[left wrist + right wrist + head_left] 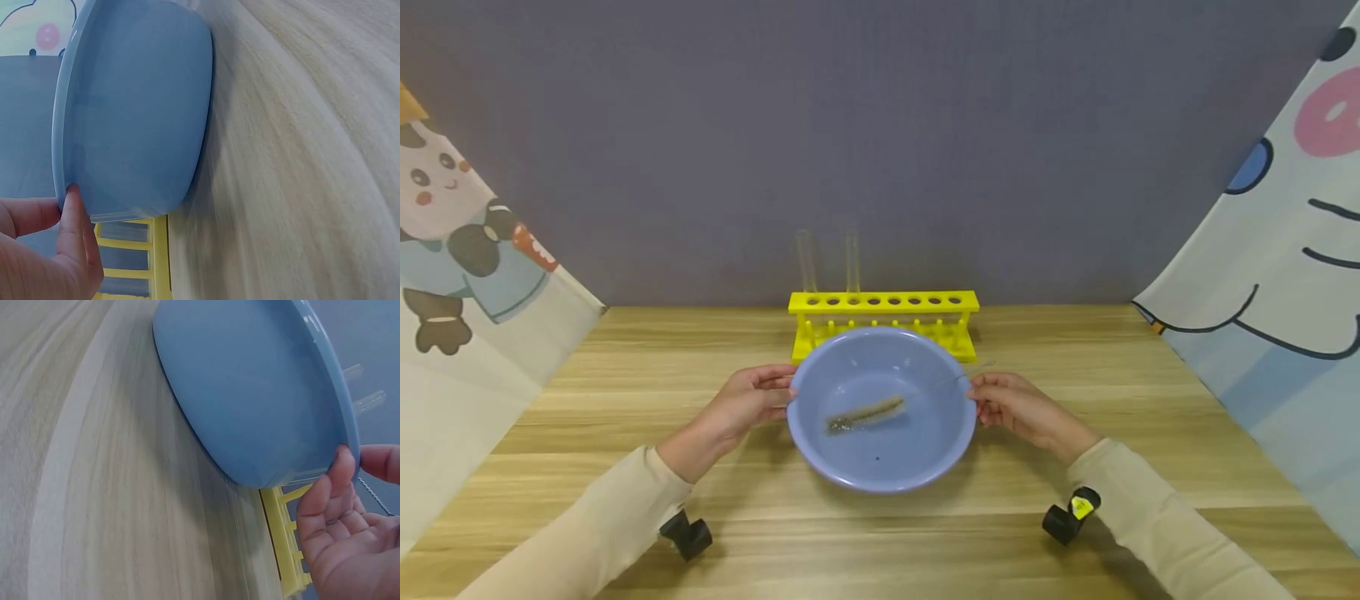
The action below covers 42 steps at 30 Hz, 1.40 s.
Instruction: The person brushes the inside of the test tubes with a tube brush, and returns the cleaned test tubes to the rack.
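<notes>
A round blue plastic basin (925,450) stands on the wooden table, between both hands. My left hand (747,407) pinches its left rim, thumb inside and fingers under the lip in the left wrist view. At the opposite rim my right hand (1022,410) pinches in the same way, its fingers curled beneath the lip in the right wrist view. Inside the basin lies a bristled test tube brush (865,414), tilted, with its thin wire handle reaching over the right rim near my right hand. A small dark speck shows on the basin's floor.
Right behind the basin stands a yellow test tube rack (883,302), partly hidden by it. Two clear glass test tubes (853,260) stand upright in its left holes. A grey panel rises at the back, and printed cloths (1247,275) hang at both sides.
</notes>
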Motion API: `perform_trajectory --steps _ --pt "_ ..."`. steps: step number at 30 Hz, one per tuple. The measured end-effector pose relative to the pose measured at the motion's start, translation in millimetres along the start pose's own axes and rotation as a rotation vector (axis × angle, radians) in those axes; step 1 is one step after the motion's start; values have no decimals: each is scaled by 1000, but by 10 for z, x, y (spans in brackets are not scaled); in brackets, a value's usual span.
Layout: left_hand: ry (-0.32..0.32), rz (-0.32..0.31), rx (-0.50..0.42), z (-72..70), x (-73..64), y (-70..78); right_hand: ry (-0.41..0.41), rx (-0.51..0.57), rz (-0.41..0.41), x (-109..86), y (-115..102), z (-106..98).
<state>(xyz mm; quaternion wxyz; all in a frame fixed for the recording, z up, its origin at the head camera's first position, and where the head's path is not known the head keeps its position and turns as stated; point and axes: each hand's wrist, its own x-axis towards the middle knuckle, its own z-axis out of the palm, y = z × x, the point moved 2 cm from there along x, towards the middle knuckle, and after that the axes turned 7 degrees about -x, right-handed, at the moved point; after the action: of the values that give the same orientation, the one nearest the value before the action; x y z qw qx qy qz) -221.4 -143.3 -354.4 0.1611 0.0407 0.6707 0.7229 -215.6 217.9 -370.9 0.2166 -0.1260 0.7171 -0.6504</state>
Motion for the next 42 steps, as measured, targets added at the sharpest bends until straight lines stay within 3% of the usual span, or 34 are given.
perform_trajectory --steps 20,25,34,42 --pt "-22 0 -23 38 24 23 6 -18 34 -10 -57 -48" --pt "-40 -13 -8 27 32 26 40 -99 38 -35 -70 -63" --pt "-143 20 193 -94 55 94 135 -300 -31 -78 -164 -201" --pt "-90 69 370 -201 126 182 280 -503 -119 -111 -244 -210"
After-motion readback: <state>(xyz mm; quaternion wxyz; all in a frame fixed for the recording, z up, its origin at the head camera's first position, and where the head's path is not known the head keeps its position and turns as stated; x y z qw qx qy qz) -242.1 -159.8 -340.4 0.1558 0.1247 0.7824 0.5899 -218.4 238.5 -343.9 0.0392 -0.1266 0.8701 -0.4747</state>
